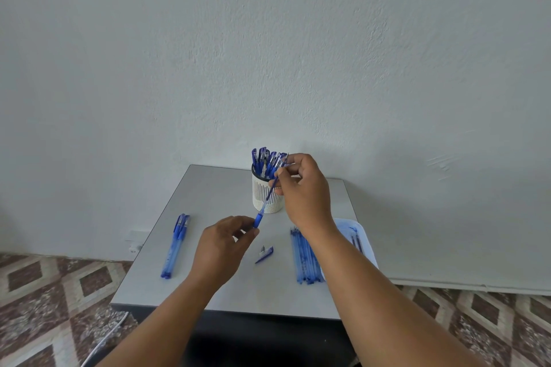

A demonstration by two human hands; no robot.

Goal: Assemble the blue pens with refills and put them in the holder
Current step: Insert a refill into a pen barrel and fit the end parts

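Pinching the blue rubber-grip end of a translucent blue pen barrel (258,219) between thumb and curled fingers, the left hand (222,243) holds it just above the grey square tabletop (208,188). The right hand (301,185), at about one o'clock from the left, pinches a thin blue refill (272,188) near its pointed tip, fingers curled round it; the refill slants down toward seven o'clock and meets the open end of the barrel, though how far it has entered cannot be told. Behind the refill, at twelve o'clock on the table, stands a white slotted cylindrical pen holder (264,197) packed with capped blue pens (268,159) standing upright. A loose blue pen cap (264,254) lies on the table at five o'clock from the left hand. At nine o'clock, near the table's left edge, a small bundle of empty blue pens with caps (176,244) lies lengthwise. At three o'clock a row of spare blue refills (304,259) lies side by side, partly hidden by the right forearm, and just beyond it sits a white plastic tray (362,232) holding a few more refills.
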